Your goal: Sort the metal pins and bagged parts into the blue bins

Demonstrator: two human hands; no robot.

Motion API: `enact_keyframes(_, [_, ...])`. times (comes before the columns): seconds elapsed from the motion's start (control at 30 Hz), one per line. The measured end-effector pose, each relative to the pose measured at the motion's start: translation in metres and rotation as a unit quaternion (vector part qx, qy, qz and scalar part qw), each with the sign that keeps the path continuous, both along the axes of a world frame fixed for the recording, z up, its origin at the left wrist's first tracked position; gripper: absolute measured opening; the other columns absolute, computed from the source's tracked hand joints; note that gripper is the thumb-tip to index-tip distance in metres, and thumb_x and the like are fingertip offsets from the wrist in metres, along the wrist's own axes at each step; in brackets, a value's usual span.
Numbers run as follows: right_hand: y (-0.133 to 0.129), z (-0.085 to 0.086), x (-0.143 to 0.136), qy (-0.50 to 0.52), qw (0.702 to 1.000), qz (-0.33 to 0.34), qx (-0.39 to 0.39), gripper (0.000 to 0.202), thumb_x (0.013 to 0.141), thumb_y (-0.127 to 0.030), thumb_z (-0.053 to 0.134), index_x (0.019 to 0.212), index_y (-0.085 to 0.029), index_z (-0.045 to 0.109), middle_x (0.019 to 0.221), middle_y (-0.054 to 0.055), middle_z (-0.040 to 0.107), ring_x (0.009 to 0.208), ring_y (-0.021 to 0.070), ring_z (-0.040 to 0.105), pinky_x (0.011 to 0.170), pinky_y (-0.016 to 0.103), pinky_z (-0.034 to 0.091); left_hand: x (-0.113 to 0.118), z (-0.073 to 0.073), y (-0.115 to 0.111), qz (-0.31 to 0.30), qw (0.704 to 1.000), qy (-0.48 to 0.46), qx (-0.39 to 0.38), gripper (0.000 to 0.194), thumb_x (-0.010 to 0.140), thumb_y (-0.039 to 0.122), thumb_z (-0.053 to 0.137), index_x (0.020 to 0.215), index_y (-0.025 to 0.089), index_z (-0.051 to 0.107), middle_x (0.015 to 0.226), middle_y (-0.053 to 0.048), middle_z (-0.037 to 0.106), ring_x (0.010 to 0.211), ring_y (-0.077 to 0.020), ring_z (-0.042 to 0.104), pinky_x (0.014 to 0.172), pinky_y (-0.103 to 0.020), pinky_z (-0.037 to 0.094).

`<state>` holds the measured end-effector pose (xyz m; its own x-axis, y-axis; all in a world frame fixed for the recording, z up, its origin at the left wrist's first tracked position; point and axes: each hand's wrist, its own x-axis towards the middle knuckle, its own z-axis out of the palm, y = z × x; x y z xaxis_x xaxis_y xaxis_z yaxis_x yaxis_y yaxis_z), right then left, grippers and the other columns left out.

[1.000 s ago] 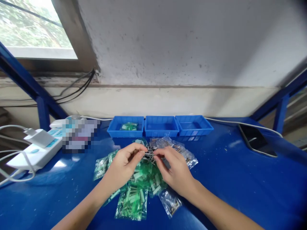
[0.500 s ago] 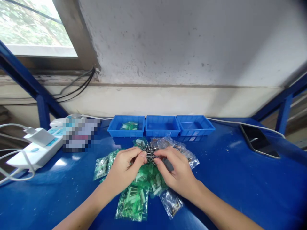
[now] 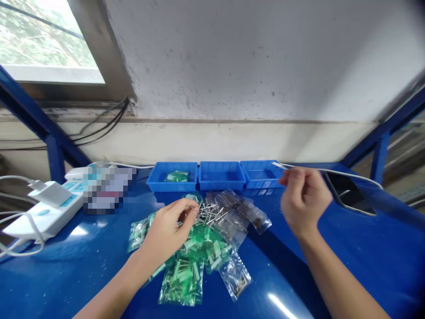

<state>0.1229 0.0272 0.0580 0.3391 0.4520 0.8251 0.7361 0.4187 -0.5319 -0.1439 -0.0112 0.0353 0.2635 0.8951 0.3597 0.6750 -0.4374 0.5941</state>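
Observation:
My right hand is raised at the right, pinching a thin metal piece with a pale tip in front of the right blue tray. Fingers together, my left hand rests at the left edge of a loose pile of metal pins; what it holds, if anything, is hidden. Green bags with white and metal parts lie below and left of the pile. Clear bags of brownish parts lie to its right, and another clear bag is nearer me.
The left blue tray holds green bags, with the middle blue tray beside it. A white power strip with cables is at the left. A dark phone lies at the right, behind my right hand.
My right hand has moved from the pile up and to the right, carrying the thin piece. My left hand has stayed near the pile. The view has shifted slightly.

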Motion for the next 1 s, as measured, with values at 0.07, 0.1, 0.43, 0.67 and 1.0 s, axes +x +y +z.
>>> enact_keyframes(0.07, [0.013, -0.002, 0.019, 0.004, 0.998, -0.069, 0.014, 0.021, 0.089, -0.030, 0.047, 0.080, -0.016, 0.060, 0.061, 0.001, 0.060, 0.053, 0.0120, 0.055, 0.055, 0.025, 0.043, -0.004, -0.002, 0.005, 0.012, 0.999, 0.040, -0.016, 0.016, 0.090, 0.027, 0.046, 0.092, 0.020, 0.060, 0.075, -0.001, 0.061, 0.059, -0.0120, 0.054, 0.052, -0.023, 0.041])
enact_keyframes(0.1, [0.018, -0.005, 0.026, -0.004, 0.996, -0.086, 0.009, 0.023, 0.088, -0.032, 0.048, 0.079, -0.016, 0.061, 0.060, 0.001, 0.059, 0.053, 0.0124, 0.054, 0.055, 0.026, 0.043, -0.006, -0.004, 0.007, 0.016, 0.998, 0.058, -0.020, 0.017, 0.090, 0.028, 0.046, 0.093, 0.021, 0.061, 0.078, -0.001, 0.062, 0.059, -0.0121, 0.055, 0.051, -0.023, 0.042])
enact_keyframes(0.43, [0.036, -0.022, 0.025, -0.122, 0.983, -0.109, -0.087, 0.026, 0.087, -0.037, 0.049, 0.095, -0.015, 0.061, 0.065, 0.003, 0.062, 0.056, 0.0159, 0.054, 0.059, 0.029, 0.043, -0.007, -0.005, 0.008, -0.023, 0.993, 0.111, -0.034, 0.013, 0.083, 0.022, 0.051, 0.083, 0.021, 0.064, 0.077, -0.002, 0.063, 0.059, -0.0136, 0.057, 0.049, -0.023, 0.041])
enact_keyframes(0.67, [0.018, -0.035, -0.019, -0.200, 0.959, 0.095, -0.179, 0.022, 0.087, -0.030, 0.050, 0.098, -0.015, 0.062, 0.072, 0.005, 0.061, 0.074, 0.0209, 0.057, 0.071, 0.034, 0.045, -0.013, -0.007, 0.012, -0.036, 0.990, 0.126, -0.054, 0.015, 0.086, 0.022, 0.049, 0.084, 0.021, 0.064, 0.080, -0.002, 0.062, 0.063, -0.0143, 0.057, 0.054, -0.025, 0.041])
enact_keyframes(1.0, [-0.027, -0.036, -0.069, -0.227, 0.904, 0.323, -0.163, 0.022, 0.086, -0.026, 0.054, 0.105, -0.016, 0.058, 0.082, 0.006, 0.062, 0.078, 0.0199, 0.055, 0.074, 0.037, 0.045, -0.005, 0.010, 0.001, 0.021, 1.000, -0.003, -0.012, 0.017, 0.090, 0.025, 0.047, 0.080, 0.018, 0.059, 0.064, 0.002, 0.055, 0.056, -0.0109, 0.049, 0.051, -0.023, 0.037])
